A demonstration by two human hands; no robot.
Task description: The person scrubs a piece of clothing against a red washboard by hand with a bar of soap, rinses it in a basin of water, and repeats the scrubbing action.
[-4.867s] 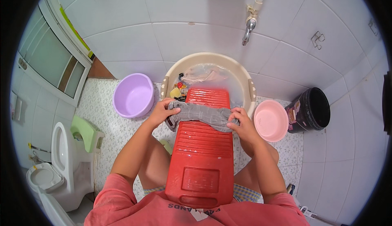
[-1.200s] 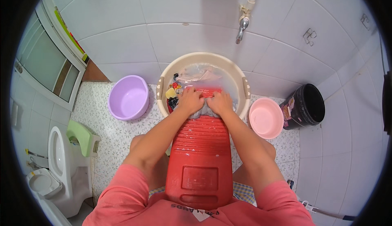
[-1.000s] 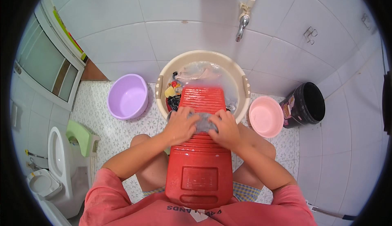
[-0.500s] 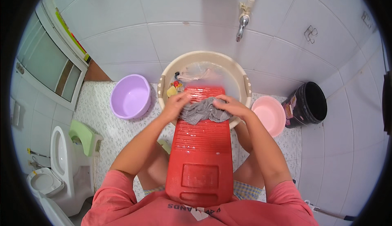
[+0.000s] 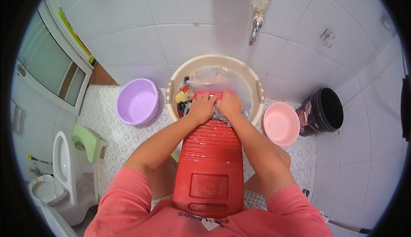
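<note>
Left of the board [image 5: 208, 155] sits a purple basin [image 5: 137, 102]. At the board's far end, inside the tub [image 5: 214, 58], your left hand [image 5: 203, 108] presses the grey cloth [image 5: 219, 116], your right hand [image 5: 230, 106] beside it; whether either grips, I can't tell. Right of the board: pink basin [image 5: 281, 124], then black bucket [image 5: 323, 110].

Grey cloth [image 5: 219, 116], bunched, partly hidden, on ridged red washboard [image 5: 209, 157]
</note>
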